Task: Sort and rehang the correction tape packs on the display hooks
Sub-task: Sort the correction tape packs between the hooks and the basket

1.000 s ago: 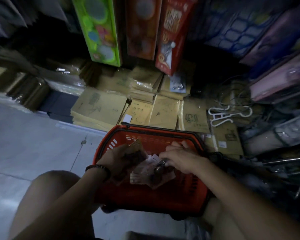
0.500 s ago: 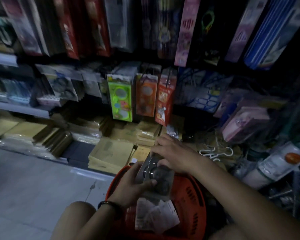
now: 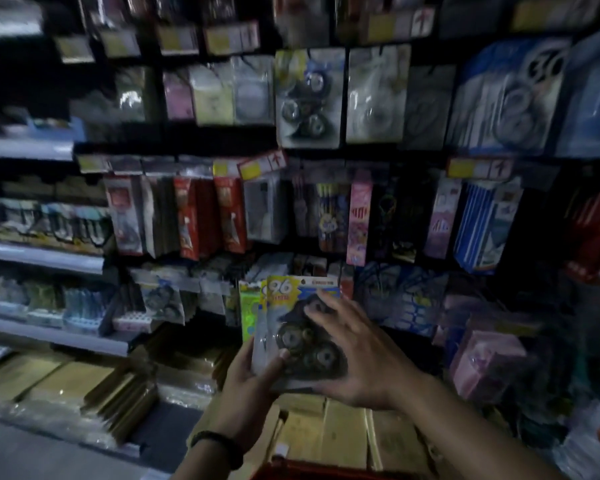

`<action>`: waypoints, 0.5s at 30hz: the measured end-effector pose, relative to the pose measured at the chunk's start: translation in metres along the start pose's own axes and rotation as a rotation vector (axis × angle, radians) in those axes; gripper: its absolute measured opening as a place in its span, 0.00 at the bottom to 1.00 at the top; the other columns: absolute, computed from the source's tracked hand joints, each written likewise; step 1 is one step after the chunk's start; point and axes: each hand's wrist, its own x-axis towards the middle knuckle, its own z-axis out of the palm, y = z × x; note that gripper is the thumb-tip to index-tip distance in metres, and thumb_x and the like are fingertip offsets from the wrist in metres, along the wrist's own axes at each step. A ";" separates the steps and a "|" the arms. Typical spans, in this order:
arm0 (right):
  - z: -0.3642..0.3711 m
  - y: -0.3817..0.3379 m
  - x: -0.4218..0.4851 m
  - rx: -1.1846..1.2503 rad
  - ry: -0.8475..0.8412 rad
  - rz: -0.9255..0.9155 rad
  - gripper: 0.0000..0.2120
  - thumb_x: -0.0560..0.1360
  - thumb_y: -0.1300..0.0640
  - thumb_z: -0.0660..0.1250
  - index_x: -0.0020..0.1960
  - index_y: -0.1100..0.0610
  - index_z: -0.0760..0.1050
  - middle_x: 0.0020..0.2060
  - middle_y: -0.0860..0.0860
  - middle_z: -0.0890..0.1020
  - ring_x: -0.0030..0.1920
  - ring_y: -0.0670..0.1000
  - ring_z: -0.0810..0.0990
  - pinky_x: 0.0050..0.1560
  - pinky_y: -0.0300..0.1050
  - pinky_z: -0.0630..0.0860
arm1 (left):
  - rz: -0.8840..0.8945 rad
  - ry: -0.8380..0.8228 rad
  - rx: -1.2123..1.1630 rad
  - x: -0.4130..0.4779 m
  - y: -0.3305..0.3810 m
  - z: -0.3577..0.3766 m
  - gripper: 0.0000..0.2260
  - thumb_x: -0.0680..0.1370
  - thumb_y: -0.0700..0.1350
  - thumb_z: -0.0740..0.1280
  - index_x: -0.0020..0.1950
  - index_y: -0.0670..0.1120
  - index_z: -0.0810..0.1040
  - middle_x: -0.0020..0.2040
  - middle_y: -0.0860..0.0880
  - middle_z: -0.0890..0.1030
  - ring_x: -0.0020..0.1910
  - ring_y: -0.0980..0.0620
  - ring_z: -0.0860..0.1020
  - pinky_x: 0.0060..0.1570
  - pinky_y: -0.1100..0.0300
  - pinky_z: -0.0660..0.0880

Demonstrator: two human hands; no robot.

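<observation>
Higher above the basket, left hand now grips packs, right hand touching.

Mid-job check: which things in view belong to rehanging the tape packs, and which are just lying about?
Job: correction tape packs, gripped by the left hand, right hand touching them; similar hung pack above.
Lying about: brown envelope stacks; pink box; red hanging packs.

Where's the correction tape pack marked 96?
Lower centre of the head view: the correction tape pack is gripped at its lower left by the left hand, the right hand spread across its front.
</observation>
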 end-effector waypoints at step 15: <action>-0.146 -0.007 0.122 -0.382 0.248 0.004 0.55 0.59 0.26 0.70 0.82 0.42 0.58 0.80 0.50 0.61 0.78 0.56 0.61 0.76 0.59 0.61 | 0.190 -0.116 0.011 0.097 0.153 0.033 0.16 0.83 0.48 0.69 0.71 0.51 0.79 0.68 0.41 0.84 0.66 0.35 0.83 0.63 0.31 0.79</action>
